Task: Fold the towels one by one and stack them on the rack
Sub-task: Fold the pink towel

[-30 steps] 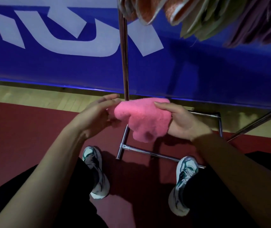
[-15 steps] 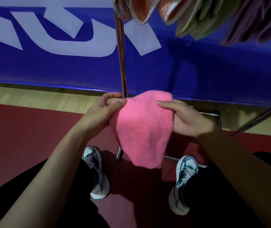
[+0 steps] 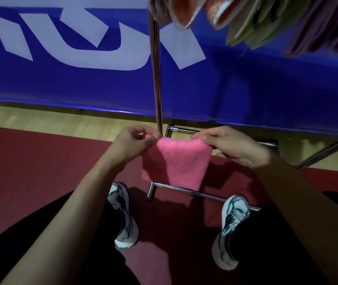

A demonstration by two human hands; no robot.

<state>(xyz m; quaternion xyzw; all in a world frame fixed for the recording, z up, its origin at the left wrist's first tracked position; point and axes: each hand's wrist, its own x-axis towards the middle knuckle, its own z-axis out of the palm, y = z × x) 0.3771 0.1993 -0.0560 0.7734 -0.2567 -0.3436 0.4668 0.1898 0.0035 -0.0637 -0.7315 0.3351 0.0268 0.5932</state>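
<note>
A small pink towel (image 3: 175, 163) hangs as a flat square in front of me, above the rack's base. My left hand (image 3: 132, 144) pinches its upper left corner. My right hand (image 3: 233, 147) pinches its upper right corner. The chrome rack (image 3: 156, 68) rises just behind the towel as an upright pole. Folded towels (image 3: 252, 19) in orange, green and purple hang over the rack's top at the upper right.
The rack's base bars (image 3: 203, 195) lie on the red floor mat (image 3: 40, 171) between my two shoes (image 3: 122, 214). A slanted rack pole (image 3: 328, 149) crosses the right edge. A blue banner wall (image 3: 61, 83) stands behind, above a strip of wooden floor.
The towel was bunched between my hands, then hung in a rounded drape. Now both hands hold its top corners and it hangs flat and square.
</note>
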